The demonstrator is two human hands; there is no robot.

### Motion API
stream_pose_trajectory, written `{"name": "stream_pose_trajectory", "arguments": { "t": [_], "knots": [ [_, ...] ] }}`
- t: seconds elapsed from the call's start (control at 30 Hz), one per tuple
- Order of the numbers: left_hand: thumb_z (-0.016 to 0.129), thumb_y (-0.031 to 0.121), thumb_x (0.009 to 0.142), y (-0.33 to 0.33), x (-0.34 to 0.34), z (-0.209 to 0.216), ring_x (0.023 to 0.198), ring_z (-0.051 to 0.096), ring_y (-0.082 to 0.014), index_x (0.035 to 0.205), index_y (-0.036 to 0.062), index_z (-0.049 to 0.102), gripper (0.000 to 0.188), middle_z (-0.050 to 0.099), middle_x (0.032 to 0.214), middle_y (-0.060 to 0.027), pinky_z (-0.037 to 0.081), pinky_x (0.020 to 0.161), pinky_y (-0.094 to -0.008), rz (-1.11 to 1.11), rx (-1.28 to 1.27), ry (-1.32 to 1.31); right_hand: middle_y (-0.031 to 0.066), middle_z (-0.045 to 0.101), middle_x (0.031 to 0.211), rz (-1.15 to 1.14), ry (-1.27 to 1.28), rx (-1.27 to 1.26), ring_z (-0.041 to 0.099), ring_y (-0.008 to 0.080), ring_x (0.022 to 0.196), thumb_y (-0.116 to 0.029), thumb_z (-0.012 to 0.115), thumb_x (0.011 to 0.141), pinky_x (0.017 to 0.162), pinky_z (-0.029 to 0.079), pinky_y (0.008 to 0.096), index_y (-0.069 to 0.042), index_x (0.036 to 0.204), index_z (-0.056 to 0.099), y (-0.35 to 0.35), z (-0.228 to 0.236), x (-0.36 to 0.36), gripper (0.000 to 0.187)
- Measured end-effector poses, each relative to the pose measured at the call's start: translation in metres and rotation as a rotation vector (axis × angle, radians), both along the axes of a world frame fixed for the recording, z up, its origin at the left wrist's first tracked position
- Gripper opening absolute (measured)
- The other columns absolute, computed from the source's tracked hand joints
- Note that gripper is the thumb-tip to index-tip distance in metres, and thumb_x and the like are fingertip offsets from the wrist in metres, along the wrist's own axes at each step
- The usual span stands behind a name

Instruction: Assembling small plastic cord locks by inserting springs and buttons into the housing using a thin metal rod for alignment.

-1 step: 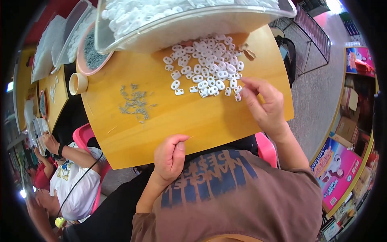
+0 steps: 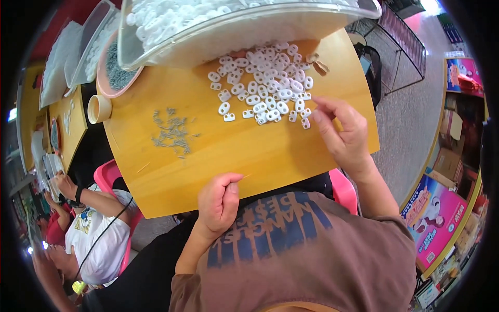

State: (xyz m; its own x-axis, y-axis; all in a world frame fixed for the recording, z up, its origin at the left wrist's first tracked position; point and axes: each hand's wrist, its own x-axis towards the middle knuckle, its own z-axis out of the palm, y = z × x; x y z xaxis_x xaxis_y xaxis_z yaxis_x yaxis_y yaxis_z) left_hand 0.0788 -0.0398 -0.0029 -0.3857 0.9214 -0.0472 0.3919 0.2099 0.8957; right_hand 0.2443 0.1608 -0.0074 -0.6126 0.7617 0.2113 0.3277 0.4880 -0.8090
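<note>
Cloth of a brown shirt fills the near part of the view, its lower edge cut off. Just beyond, the left hand is held at the near edge of the bench. Its fingers are curled, thumb pressed close against the forefinger, and a thin tan sliver shows at the tip; whether it is pinched or lies behind is hard to tell, and the inside of the palm is hidden.

Farther on and to the right, the right hand reaches in over the bench. A narrow gap parts its thumb and forefinger beside the right edge of a heap of white two-holed pieces. Nothing can be made out in that gap; whether the fingertips touch the nearest piece is unclear, and the other fingers are mostly hidden.

Left of the heap lie scattered small grey bits, too fine to tell apart. The white pieces overlap thickly toward the far side, so many are covered. Brown scraps lie at the heap's far right.

Far left stand a cream round container and a pink bowl of grey bits. Across the far end, a translucent bin holds more white pieces, its far side cut off. Away left, a seated person is bent by the lens.
</note>
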Motion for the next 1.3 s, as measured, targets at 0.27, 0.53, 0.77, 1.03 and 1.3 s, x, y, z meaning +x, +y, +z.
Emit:
{"name": "stream_pose_trajectory", "arguments": {
  "t": [0.27,0.53,0.77,1.03,1.3],
  "knots": [
    [0.056,-0.001,0.076,0.014,-0.001,-0.002,0.06,0.055,-0.0273,0.089,0.0,0.056,0.013,0.056,0.072,-0.013,0.043,0.054,-0.0312,-0.063,0.044,0.308,0.0106,0.057,0.078,0.013,0.016,0.151,0.055,0.02,0.069,0.002,0.059,0.073,0.061,0.044,0.0269,0.001,0.088,0.059,0.005,-0.01,0.0,0.014],
    [0.061,0.0,0.073,0.025,-0.014,-0.015,0.07,0.053,-0.0276,0.085,0.0007,0.058,0.013,0.055,0.078,-0.0113,0.043,0.062,-0.032,0.058,0.089,0.544,0.0085,0.054,0.083,0.211,-0.073,0.429,0.053,0.0244,0.073,0.0,0.064,0.065,0.065,0.043,0.0332,-0.003,0.085,0.06,-0.002,-0.012,-0.036,0.02],
    [0.061,-0.001,0.069,0.017,-0.018,-0.018,0.073,0.052,-0.0264,0.085,0.0018,0.059,0.016,0.054,0.081,-0.0106,0.042,0.065,-0.0323,0.084,0.119,0.586,0.0076,0.053,0.085,0.273,-0.139,0.461,0.051,0.0246,0.075,-0.002,0.066,0.064,0.066,0.041,0.0342,-0.005,0.085,0.059,0.001,-0.011,-0.046,0.022],
    [0.06,0.001,0.059,0.018,-0.028,-0.021,0.076,0.051,-0.0227,0.084,0.0047,0.059,0.025,0.051,0.083,-0.006,0.04,0.066,-0.0327,0.071,0.146,0.735,0.0072,0.054,0.083,0.271,-0.098,0.451,0.052,0.0251,0.075,0.002,0.065,0.062,0.067,0.04,0.0343,-0.006,0.076,0.054,-0.002,-0.01,-0.055,0.02],
    [0.057,0.004,0.063,0.017,-0.029,-0.018,0.075,0.051,-0.0228,0.084,0.0037,0.059,0.021,0.052,0.081,-0.006,0.04,0.065,-0.0324,0.037,0.154,0.709,0.0073,0.057,0.082,0.285,-0.015,0.522,0.055,0.0247,0.074,0.005,0.066,0.059,0.069,0.04,0.0346,-0.006,0.077,0.052,-0.006,-0.008,-0.055,0.024]
  ]
}}
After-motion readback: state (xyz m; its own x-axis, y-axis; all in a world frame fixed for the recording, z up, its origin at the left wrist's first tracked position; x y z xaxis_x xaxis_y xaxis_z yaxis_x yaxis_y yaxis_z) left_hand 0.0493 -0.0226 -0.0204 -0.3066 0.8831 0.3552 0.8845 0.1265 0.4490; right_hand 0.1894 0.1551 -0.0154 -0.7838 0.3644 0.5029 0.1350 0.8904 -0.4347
